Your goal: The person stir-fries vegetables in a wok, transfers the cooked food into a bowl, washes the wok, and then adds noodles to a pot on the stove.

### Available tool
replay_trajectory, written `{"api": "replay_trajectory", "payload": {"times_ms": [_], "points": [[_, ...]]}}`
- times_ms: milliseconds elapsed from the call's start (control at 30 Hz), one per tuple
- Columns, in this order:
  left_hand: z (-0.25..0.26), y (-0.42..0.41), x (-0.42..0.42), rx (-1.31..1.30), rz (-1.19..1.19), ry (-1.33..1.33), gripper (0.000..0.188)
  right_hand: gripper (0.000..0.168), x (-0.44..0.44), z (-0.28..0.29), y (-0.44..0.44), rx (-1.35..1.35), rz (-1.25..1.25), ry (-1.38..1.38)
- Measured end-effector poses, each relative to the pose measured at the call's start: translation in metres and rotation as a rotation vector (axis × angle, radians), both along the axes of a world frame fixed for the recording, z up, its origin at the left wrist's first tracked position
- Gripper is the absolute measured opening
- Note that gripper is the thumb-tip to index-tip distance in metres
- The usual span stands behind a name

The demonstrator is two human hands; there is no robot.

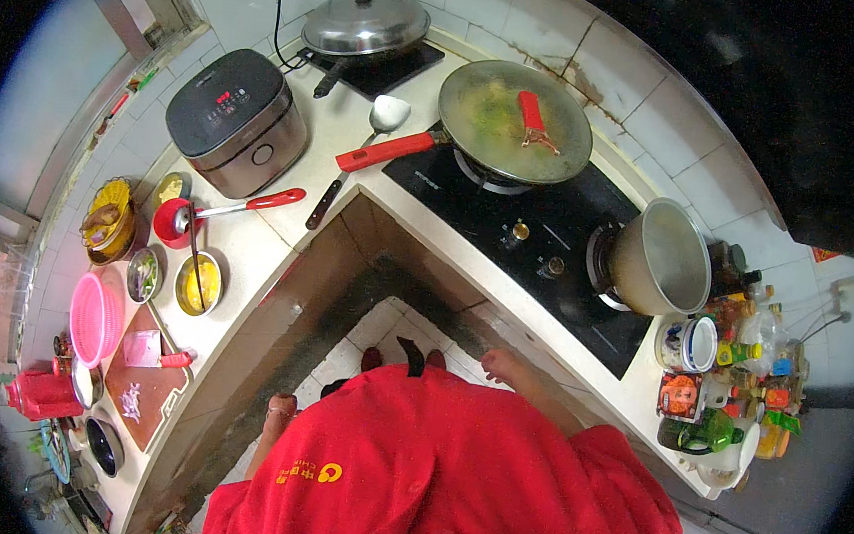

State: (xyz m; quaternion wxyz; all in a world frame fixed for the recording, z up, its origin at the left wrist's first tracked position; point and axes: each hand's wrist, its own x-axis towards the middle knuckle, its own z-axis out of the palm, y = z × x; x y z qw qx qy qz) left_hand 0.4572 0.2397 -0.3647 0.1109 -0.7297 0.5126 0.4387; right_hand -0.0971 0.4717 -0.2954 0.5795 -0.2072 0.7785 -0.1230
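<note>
My left hand (281, 405) hangs low beside the left counter; its fingers are mostly hidden, and I cannot tell how they are held. On the other side, my right hand (502, 367) hangs below the stove front, fingers loosely bent and apart, with nothing in it. Before me a wok with a red handle (387, 151) stands on the black gas hob (475, 229), covered by a fogged glass lid (483, 128); yellow and green food shows dimly through it. A deep metal pot (672, 260) sits tilted-looking on the right burner. A spatula (388, 116) lies on the counter.
Left counter (255, 253): a rice cooker (239, 124), a red bowl with a ladle (173, 221), a beaten-egg bowl with chopsticks (200, 284), a pink basket (95, 320), and a cleaver (146, 350) on a cutting board (160, 412). Several seasoning bottles (740, 353) crowd the right end.
</note>
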Motion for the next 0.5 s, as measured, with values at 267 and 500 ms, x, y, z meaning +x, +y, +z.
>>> {"api": "replay_trajectory", "payload": {"times_ms": [267, 500], "points": [[-0.004, -0.025, -0.036, 0.126, 0.242, 0.210, 0.026, 0.020, 0.014, 0.015, 0.006, 0.068, 0.035, 0.103], [0.002, -0.050, -0.050, 0.201, 0.111, 0.125, 0.030, 0.023, 0.024, 0.014, 0.024, 0.041, 0.094, 0.122]]}}
